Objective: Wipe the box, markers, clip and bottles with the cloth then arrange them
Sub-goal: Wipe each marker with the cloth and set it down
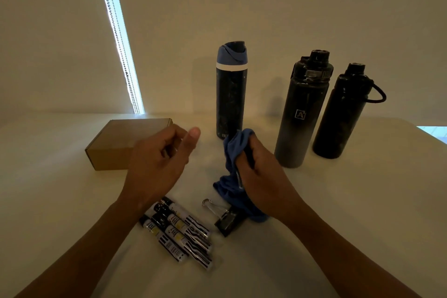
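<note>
The right hand point(260, 162) grips the bunched blue cloth point(233, 176); the left hand point(159, 162) hovers loose-fingered, holding nothing, over the cardboard box point(113, 145). Markers point(179, 230) and binder clip point(223, 218) lie near on the tabletop point(338, 201), three bottles point(231, 89) upright behind. Best to steady each item with the free hand and wipe all sides.

pale table point(362, 201), plain wall point(266, 7), bright window strip point(121, 43) with bead chain
</note>
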Available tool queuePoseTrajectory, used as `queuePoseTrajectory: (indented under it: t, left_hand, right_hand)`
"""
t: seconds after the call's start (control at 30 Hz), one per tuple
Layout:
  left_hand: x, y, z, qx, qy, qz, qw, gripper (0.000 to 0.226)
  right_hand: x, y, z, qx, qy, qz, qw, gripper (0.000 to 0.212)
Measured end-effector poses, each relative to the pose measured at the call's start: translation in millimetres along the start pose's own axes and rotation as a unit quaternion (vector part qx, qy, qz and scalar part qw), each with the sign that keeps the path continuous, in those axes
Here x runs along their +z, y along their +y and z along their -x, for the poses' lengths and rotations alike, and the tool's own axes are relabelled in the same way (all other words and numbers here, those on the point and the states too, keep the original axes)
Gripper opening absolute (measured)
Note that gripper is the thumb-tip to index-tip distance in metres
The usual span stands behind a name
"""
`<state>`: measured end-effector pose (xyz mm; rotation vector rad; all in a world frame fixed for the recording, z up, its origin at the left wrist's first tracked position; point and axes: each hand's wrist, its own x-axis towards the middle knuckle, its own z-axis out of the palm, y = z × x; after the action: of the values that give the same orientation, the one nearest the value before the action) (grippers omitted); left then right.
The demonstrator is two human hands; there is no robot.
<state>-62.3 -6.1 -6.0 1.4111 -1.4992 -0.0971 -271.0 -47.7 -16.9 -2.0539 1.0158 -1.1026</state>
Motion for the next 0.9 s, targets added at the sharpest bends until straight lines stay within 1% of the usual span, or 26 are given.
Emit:
queuePoseTrajectory:
  t: [0.03,0.1,0.2,0.3,0.37,0.43,0.5,0.57,0.67,0.77,0.83,0.9]
  left_hand:
    - [0.2,0.8,-0.2,0.010,0.006,-0.001,1.000,0.035]
    - [0.4,1.7,-0.8,0.032,0.008,-0.010,0.999,0.035]
    - [0.6,0.6,-2.2,0.050,-0.009,-0.024,0.998,0.037]
    - [1.4,-3.6,-3.0,0.059,-0.028,-0.045,0.997,0.039]
    - [1.7,-5.5,-3.3,0.061,-0.043,-0.058,0.996,0.034]
    - [2.7,-6.7,-3.2,0.057,-0.053,-0.051,0.996,0.031]
    - [5.2,-7.6,-2.6,0.050,-0.068,-0.036,0.996,0.032]
    - [8.3,-9.0,-2.1,0.049,-0.081,-0.037,0.995,0.036]
    - [10.4,-10.3,-2.4,0.048,-0.099,-0.036,0.993,0.041]
    - [9.9,-11.1,-2.9,0.055,-0.116,-0.029,0.991,0.041]
    - [10.2,-11.9,-3.0,0.074,-0.119,-0.043,0.989,0.042]
    - [9.1,-13.3,-3.9,0.087,-0.129,-0.049,0.987,0.043]
  right_hand:
    - [2.2,-1.4,1.9,-0.015,-0.015,0.035,0.999,0.018]
    - [7.1,-3.8,2.4,-0.054,-0.020,0.124,0.991,0.015]
    - [13.0,-3.9,-1.8,-0.122,-0.015,0.234,0.965,0.014]
    - [16.3,-2.1,-5.3,-0.146,-0.024,0.290,0.945,0.012]
    - [16.2,-0.3,-6.4,-0.154,-0.022,0.315,0.936,0.012]
    - [16.4,0.4,-5.5,-0.165,-0.022,0.343,0.924,0.015]
    - [18.1,0.3,-4.7,-0.174,-0.028,0.372,0.911,0.018]
    - [20.4,0.7,-5.7,-0.177,-0.036,0.387,0.904,0.020]
    - [23.4,3.4,-7.0,-0.181,-0.042,0.388,0.903,0.021]
    - [24.5,2.0,-5.5,-0.177,-0.081,0.387,0.902,0.016]
    - [21.7,2.3,-4.1,-0.176,-0.083,0.374,0.907,0.014]
    - [17.3,1.5,-4.3,-0.172,-0.066,0.346,0.920,0.014]
